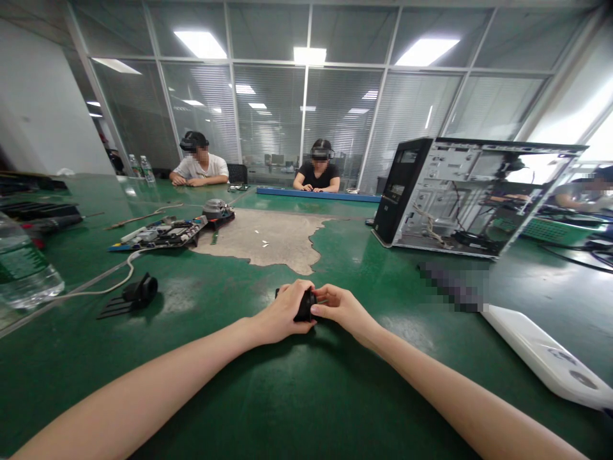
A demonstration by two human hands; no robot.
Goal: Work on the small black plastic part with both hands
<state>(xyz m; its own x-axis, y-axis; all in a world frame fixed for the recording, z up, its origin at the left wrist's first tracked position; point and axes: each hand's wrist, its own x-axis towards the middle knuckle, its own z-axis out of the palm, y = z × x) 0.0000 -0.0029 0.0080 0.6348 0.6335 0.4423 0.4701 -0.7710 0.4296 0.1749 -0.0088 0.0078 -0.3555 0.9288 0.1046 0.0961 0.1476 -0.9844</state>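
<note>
At the middle of the green table [230, 390], my left hand [286, 313] is closed over a small black part [304, 308], gripping it from above and the left. My right hand [342, 310] meets the part's right side, its thumb and fingertips pinched against the edge. Both hands cover much of the part, so its exact kind cannot be made out. To the left lies a black plastic piece [140, 291] with a round collar and long prongs.
An opened computer case [407, 198] stands at right, near a white phone-like object [536, 351]. A circuit board [163, 233] and a fan-like cooler [218, 209] lie left. A water bottle [23, 268] is at far left. Two people sit across the table; another is at right.
</note>
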